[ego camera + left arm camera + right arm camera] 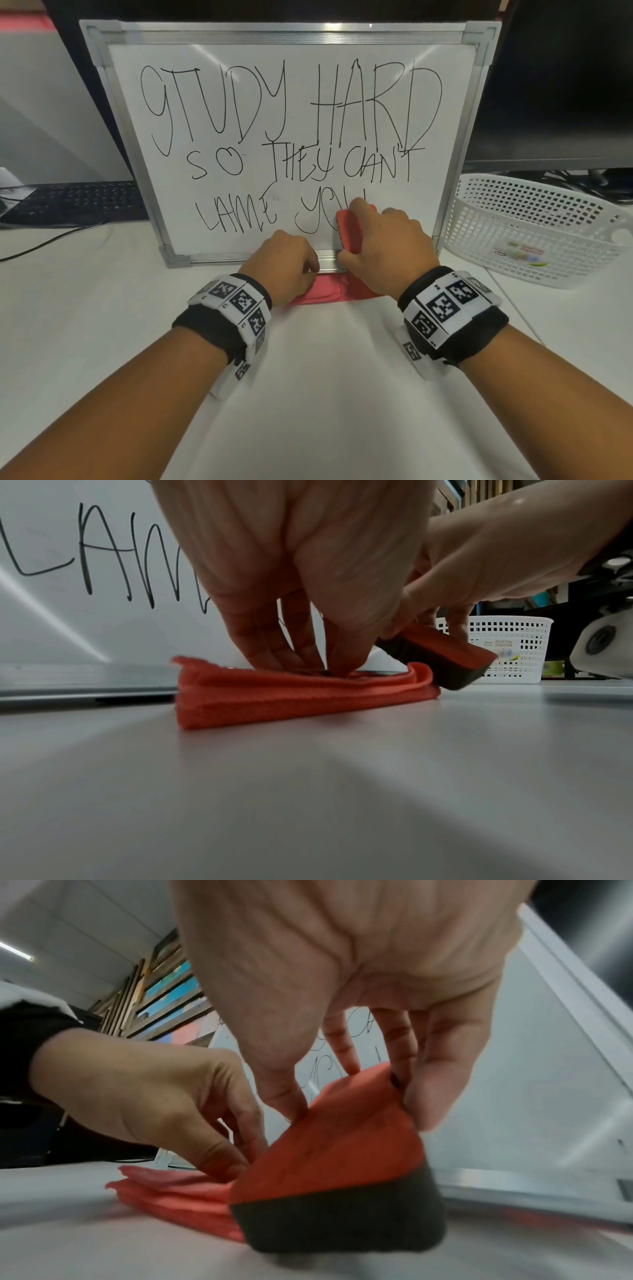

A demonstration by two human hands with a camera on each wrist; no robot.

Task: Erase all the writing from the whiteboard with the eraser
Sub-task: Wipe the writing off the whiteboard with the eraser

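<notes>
From the head view, all the writing is still seen on the whiteboard (pixel 294 51), which is stood up on the white tabletop (pixel 325 359). The job is judged barely begun. The eraser (pixel 349 233) is held low by the board's bottom edge in the right hand (pixel 383 246). A basket (pixel 534 219) and a keyboard (pixel 75 202) are seen at the sides.

From the left wrist, the fingers (pixel 308 642) of the left hand (pixel 284 263) are seen bunched together, pinching a folded red cloth (pixel 291 699).

From the right wrist, the eraser is seen clamped between thumb and fingers (pixel 438 1083).

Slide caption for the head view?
Right hand grips red eraser before the written whiteboard; left hand touches folded red cloth.
</notes>
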